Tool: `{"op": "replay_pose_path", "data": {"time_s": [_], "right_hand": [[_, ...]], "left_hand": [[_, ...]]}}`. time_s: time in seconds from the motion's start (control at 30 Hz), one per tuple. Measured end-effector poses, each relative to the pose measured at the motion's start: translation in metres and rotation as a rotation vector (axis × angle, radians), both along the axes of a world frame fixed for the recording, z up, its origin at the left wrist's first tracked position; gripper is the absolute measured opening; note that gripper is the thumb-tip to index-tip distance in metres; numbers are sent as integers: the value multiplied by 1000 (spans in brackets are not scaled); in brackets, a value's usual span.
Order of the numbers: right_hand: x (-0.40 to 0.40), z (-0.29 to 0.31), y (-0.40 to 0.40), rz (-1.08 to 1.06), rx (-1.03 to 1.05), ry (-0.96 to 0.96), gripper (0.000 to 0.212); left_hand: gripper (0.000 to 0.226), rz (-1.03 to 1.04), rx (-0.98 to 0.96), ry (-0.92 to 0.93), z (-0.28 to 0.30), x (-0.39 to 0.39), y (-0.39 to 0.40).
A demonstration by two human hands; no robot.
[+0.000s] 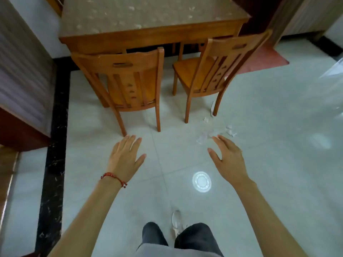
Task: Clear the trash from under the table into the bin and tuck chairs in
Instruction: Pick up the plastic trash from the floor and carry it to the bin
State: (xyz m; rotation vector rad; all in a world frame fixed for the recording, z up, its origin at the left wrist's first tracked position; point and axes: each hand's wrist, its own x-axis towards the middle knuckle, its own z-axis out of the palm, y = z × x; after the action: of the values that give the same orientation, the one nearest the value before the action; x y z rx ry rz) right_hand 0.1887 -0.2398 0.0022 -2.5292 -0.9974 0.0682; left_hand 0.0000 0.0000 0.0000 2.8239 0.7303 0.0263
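- I see two wooden chairs in front of me: the left chair (128, 80) sits with its seat partly under the table (154, 37), and the right chair (213, 71) is pulled out and turned at an angle, its seat out from under the table.
- The trash (216, 131) is a scatter of pale scraps on the floor (269, 164), beside and in front of the right chair's back legs; one thin strip (212, 108) lies close by a back leg, though I cannot tell if it touches it. I count roughly five or six pieces, too small and blurred to be sure.
- The right chair's legs stand between me and the space under the table.
- My left hand (124, 156) hangs above the floor near the left chair's back leg, its fingers (132, 140) straight and spread, holding nothing; a red bracelet (114, 178) is on that wrist.
- My right hand (229, 158) hovers just short of the nearest scraps, its fingers (220, 140) loosely spread and slightly bent, holding nothing.
- A round bright reflection (201, 181) shows on the floor between my arms.
- A red mat (267, 59) lies behind the right chair, and a dark strip (53, 145) borders the floor on the left.
- One pale shoe (176, 221) shows beyond my knees.
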Motion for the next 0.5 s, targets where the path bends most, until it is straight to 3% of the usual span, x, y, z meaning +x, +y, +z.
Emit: {"op": "replay_pose_path", "data": {"time_s": [0.5], "right_hand": [[18,-22,-99,-369,-47,160,45]], "left_hand": [[61,-312,26,58,-22,102,-58]]}}
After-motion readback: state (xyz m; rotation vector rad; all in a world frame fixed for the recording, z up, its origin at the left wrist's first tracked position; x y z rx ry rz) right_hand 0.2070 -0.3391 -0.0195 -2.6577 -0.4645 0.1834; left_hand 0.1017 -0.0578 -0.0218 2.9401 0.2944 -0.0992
